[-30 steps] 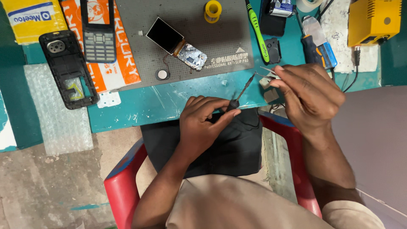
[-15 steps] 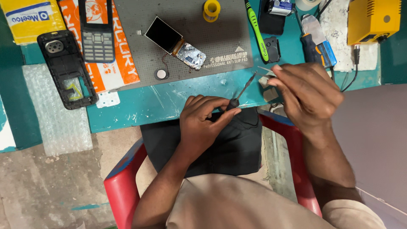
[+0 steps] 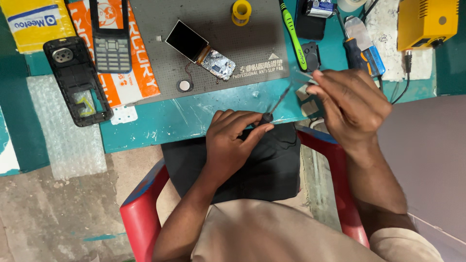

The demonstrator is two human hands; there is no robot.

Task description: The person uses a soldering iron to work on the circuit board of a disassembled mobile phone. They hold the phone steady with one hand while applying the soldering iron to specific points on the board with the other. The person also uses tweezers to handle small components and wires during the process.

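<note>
A thin screwdriver (image 3: 276, 106) is pinched by its dark handle between thumb and forefinger of the left hand (image 3: 232, 140), at the near edge of the teal bench (image 3: 174, 119); its tip is angled up towards the right hand (image 3: 350, 106). The right hand's fingers are curled together, apparently around a small pale part (image 3: 305, 92) just below them; what exactly is gripped cannot be told, as the hand covers it.

A phone is seen well taken apart. Its black back shell (image 3: 77, 80) is laid at the left, the keypad front (image 3: 110, 41) on an orange card, the small screen with circuit board (image 3: 199, 48) on the grey mat (image 3: 252, 34), with a round button cell (image 3: 184, 86) beside it. Nothing is put back together yet; reassembly looks wholly left to do.

A green toothbrush (image 3: 292, 34), a blue-handled tool (image 3: 361, 48) and a yellow box (image 3: 427, 22) are noted at the far right.
</note>
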